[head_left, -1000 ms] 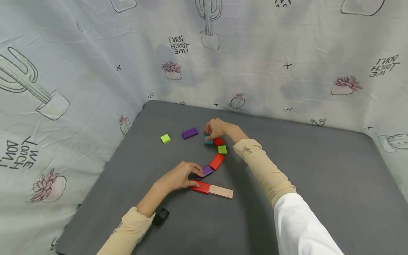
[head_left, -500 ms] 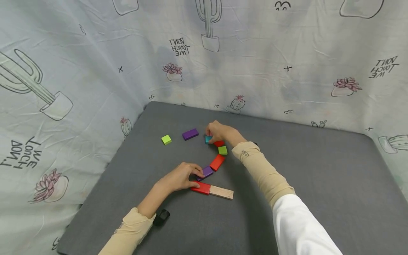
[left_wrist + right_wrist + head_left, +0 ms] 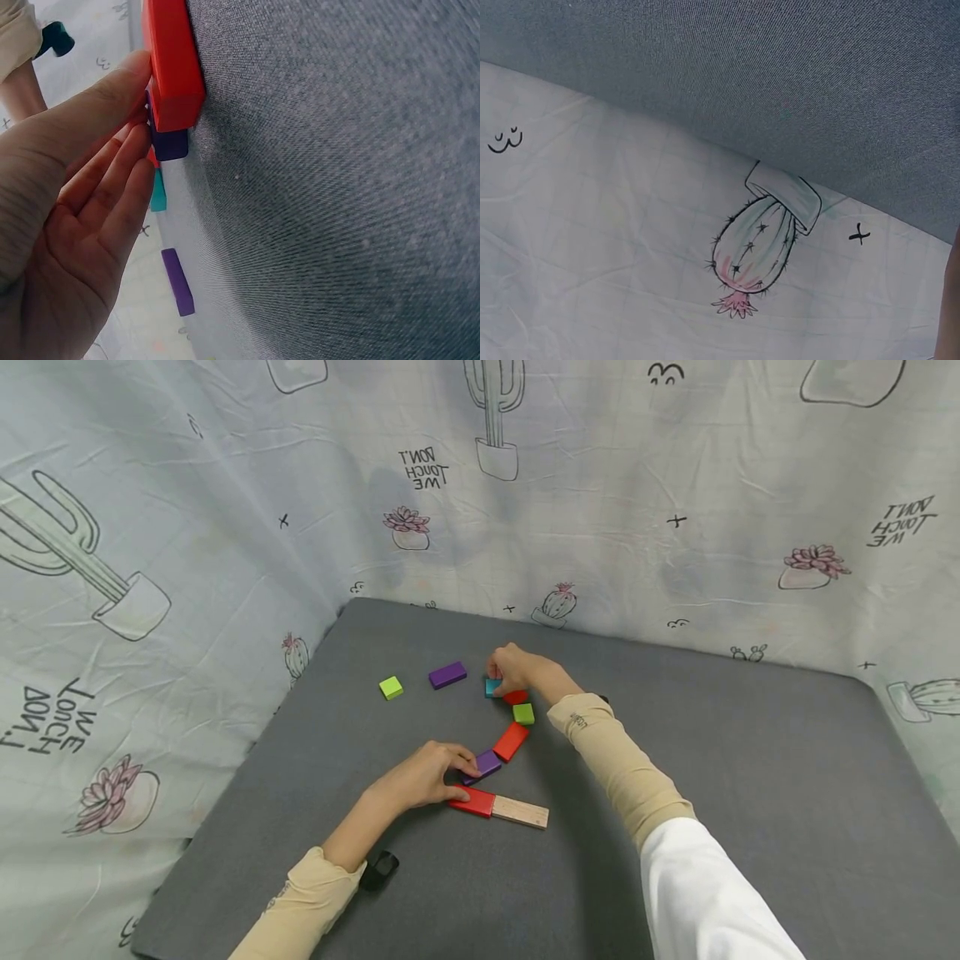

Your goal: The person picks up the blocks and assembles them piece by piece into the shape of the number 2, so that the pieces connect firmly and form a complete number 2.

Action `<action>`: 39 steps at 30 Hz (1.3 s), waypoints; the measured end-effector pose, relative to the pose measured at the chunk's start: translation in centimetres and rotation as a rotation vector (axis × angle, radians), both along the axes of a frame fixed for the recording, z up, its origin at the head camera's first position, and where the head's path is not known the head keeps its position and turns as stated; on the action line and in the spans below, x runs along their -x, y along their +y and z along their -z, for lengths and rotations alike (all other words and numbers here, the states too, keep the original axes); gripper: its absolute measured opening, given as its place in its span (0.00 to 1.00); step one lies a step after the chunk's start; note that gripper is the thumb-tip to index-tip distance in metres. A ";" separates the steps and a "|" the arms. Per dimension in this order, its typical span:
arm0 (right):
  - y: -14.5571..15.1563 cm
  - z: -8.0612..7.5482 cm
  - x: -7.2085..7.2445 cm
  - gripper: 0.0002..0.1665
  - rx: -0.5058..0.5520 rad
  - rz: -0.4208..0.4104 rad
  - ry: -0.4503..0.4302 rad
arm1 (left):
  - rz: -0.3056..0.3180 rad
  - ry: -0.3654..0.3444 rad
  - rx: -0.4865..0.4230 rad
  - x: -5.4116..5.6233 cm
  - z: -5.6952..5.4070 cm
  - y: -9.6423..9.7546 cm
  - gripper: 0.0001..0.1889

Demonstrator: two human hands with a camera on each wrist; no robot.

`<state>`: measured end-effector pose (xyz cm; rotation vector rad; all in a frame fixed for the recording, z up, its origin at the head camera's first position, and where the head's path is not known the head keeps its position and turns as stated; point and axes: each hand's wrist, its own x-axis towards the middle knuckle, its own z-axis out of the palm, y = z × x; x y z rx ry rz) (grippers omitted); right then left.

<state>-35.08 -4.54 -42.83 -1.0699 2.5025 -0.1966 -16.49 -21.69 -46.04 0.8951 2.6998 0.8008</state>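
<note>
In the head view, my left hand (image 3: 420,774) has its fingertips on a purple block (image 3: 489,763) and its thumb on a red block (image 3: 477,802). The left wrist view shows those fingers fairly straight, the thumb against the red block's face. A plain wooden block (image 3: 520,812) lies end to end with that red one. Farther back, my right hand (image 3: 521,668) pinches a teal block (image 3: 492,687), partly covered by the fingers. Beside it a red piece (image 3: 516,697), a green block (image 3: 523,714) and another red block (image 3: 512,742) curve toward the purple one.
A second purple block (image 3: 447,675) and a lime block (image 3: 391,687) lie apart at the back left of the grey table (image 3: 750,793). A white cactus-print cloth (image 3: 600,485) hangs behind and along the left side.
The right hand shifts very slightly to the right with the teal block, closer to the red piece. The left hand stays in place on its blocks.
</note>
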 end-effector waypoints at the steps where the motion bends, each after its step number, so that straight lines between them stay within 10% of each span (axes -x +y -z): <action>1: 0.0 0.0 0.0 0.17 0.000 0.002 0.000 | 0.000 0.000 -0.001 0.0 0.0 0.0 0.16; 39: 0.9 1.4 0.1 0.13 0.191 -0.052 0.007 | 0.014 0.022 -0.004 -0.1 -0.1 0.2 0.17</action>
